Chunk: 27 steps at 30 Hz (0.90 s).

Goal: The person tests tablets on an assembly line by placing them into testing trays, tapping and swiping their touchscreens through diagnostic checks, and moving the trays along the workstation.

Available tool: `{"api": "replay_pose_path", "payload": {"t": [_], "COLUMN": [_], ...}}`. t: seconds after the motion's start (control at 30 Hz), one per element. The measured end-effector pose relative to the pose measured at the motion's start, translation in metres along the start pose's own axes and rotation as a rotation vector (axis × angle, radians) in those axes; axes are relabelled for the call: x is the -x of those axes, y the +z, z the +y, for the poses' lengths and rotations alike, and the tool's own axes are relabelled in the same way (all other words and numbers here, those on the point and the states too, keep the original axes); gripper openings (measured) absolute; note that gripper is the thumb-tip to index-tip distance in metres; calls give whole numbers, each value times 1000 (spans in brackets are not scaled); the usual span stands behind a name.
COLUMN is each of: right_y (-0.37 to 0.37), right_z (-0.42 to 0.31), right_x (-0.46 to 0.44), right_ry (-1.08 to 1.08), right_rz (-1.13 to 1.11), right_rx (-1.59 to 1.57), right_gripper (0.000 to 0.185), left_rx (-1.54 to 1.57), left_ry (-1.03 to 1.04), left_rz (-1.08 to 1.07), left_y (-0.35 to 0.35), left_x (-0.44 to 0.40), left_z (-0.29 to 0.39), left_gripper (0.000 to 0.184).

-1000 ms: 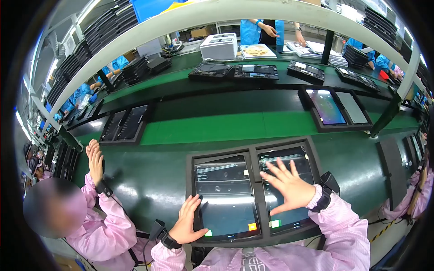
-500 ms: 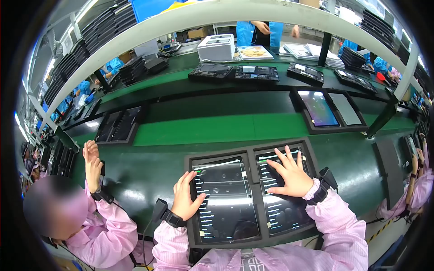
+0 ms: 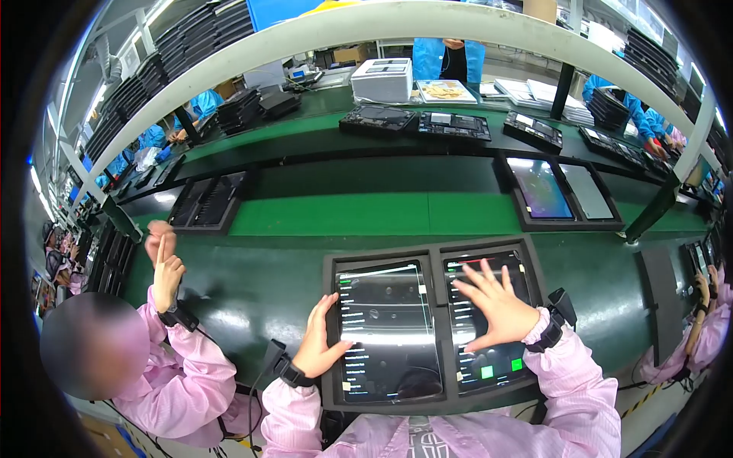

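Two tablets lie side by side in a dark foam tray (image 3: 434, 273) in front of me, their screens lit with lines of text on black. At the left tablet (image 3: 393, 320), my left hand (image 3: 314, 345) rests along the left edge, fingers extended and thumb reaching onto the screen. Over the right tablet (image 3: 489, 353) is my right hand (image 3: 500, 309), fingers spread; whether the fingertips touch the glass I cannot tell. Two green squares glow low on the right screen, and a red line shows near its top. Both hands hold nothing.
Beyond the green strip sits another foam tray (image 3: 540, 224) with two tablets. A darker tray (image 3: 221, 217) lies at far left. Opened devices (image 3: 454, 126) line the raised shelf below a white bar (image 3: 351, 27). Co-workers in pink sleeves (image 3: 179, 366) sit on both sides.
Two green squares and a red line have appeared on the right tablet. My right hand's fingers have shifted slightly over it. The left co-worker's hands have moved, and the view has shifted a little.
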State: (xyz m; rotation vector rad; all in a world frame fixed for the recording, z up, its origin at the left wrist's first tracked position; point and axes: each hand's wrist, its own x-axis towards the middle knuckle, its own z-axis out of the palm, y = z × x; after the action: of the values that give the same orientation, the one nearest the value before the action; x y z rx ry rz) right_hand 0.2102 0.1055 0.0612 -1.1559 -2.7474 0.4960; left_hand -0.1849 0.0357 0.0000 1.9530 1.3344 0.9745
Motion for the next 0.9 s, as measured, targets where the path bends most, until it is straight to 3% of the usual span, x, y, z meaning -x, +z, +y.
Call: {"api": "replay_pose_path", "payload": {"t": [0.13,0.27,0.47,0.53,0.63,0.9], "right_y": [2,7,9,8,1,16], "right_z": [-18,-29,-30,-18,-7,-1], "right_x": [2,2,1,1,-2,-12], "right_ry": [-108,-153,-147,-85,115,135], "right_rz": [-137,-155,-105,37,178,162], "right_rx": [22,26,69,17,98,111], "right_gripper": [124,124,122,116,102,93], "left_rx": [-106,-143,-225,-262,-119,-241], "left_ry": [-78,-57,-23,-21,-47,-16], "left_rz": [-191,-222,-235,-245,-85,52], "left_y": [-15,-17,-17,-16,-15,-14], "left_x": [29,46,47,44,38,-23], "left_z": [30,40,46,43,27,4], "left_gripper": [105,106,106,106,101,93]}}
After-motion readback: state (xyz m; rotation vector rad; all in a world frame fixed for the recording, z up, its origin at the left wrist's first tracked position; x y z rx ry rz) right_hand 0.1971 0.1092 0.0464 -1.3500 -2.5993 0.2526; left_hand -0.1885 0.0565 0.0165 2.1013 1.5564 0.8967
